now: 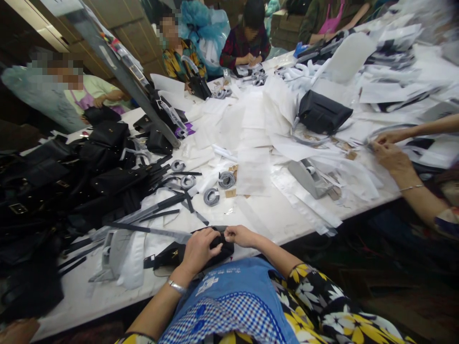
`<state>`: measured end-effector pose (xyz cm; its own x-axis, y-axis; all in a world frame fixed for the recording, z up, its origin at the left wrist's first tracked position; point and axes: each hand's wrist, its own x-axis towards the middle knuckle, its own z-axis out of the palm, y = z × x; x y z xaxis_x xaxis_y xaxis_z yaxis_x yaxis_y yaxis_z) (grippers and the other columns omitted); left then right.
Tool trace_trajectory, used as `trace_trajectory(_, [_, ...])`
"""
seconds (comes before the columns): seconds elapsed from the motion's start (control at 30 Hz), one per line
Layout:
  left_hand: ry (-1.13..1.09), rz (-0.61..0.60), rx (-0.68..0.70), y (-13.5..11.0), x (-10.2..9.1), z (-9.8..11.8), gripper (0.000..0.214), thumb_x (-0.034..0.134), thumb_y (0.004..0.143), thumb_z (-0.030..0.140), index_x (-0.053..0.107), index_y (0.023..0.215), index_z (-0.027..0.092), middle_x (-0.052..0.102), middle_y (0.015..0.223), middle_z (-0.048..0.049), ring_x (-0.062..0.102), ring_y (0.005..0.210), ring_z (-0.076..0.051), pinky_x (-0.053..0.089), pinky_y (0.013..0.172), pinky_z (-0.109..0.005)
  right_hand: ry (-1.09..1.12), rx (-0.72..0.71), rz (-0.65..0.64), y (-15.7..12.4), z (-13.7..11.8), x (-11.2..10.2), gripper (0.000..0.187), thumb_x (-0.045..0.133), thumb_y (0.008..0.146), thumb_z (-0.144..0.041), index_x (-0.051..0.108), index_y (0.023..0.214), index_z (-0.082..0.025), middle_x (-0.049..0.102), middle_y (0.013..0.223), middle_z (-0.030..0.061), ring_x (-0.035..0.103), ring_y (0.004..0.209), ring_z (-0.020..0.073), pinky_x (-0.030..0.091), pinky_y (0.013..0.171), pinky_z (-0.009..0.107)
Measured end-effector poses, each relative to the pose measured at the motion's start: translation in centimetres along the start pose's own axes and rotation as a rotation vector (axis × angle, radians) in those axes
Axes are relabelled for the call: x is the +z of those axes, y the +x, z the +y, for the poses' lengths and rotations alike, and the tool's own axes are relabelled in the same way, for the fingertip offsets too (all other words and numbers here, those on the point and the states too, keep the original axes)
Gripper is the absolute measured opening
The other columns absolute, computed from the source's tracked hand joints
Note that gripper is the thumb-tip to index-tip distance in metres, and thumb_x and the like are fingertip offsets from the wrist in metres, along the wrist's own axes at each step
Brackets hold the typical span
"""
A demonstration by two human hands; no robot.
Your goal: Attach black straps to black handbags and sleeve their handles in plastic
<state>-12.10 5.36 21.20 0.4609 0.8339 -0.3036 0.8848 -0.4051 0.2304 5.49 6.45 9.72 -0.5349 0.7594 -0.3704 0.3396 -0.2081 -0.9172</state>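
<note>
Left hand (201,247), fingers curved, grips a black bag (171,256); right hand (241,236) pinches over it.

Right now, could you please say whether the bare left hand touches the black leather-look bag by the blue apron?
Touching: the head view shows the left hand curled over the bag.

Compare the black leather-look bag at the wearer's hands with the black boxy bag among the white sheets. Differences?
Handling: the black leather-look bag has the left hand on it and the right hand at one end; no hand touches the black boxy bag.
Detail: the leather-look bag shows small gold-coloured fittings; none show on the boxy bag.
Visibility: hands partly cover the leather-look bag, while the boxy bag shows a broad face.
Shared: both black.
</note>
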Motion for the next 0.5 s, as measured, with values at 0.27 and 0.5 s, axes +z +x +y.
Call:
trace_trajectory(0.27, [0.004, -0.002, -0.008, 0.5, 0.5, -0.7, 0.015, 0.068, 0.082, 0.033, 0.064, 0.094, 0.026, 0.067, 0.092, 0.0003, 0.062, 0.081, -0.02, 0.039, 0.071, -0.03, -0.247, 0.154, 0.13, -0.6, 1.1, -0.5, 0.013, 0.06, 0.073, -0.01, 0.067, 0.075, -0.02, 0.067, 0.075, 0.0007, 0.06, 0.072, 0.0164, 0.039, 0.063, 0.024])
trace_trajectory(0.5, [-0.104, 0.041, -0.074, -0.4, 1.1, -1.3, 0.019, 0.065, 0.083, 0.035, 0.063, 0.099, 0.025, 0.068, 0.1, -0.0003, 0.063, 0.088, -0.02, 0.041, 0.077, -0.03, -0.418, 0.371, 0.299, -2.3, 4.8, -1.0, 0.015, 0.052, 0.083, -0.013, 0.067, 0.083, -0.018, 0.067, 0.092, 0.0118, 0.064, 0.083, 0.0247, 0.042, 0.069, 0.032])
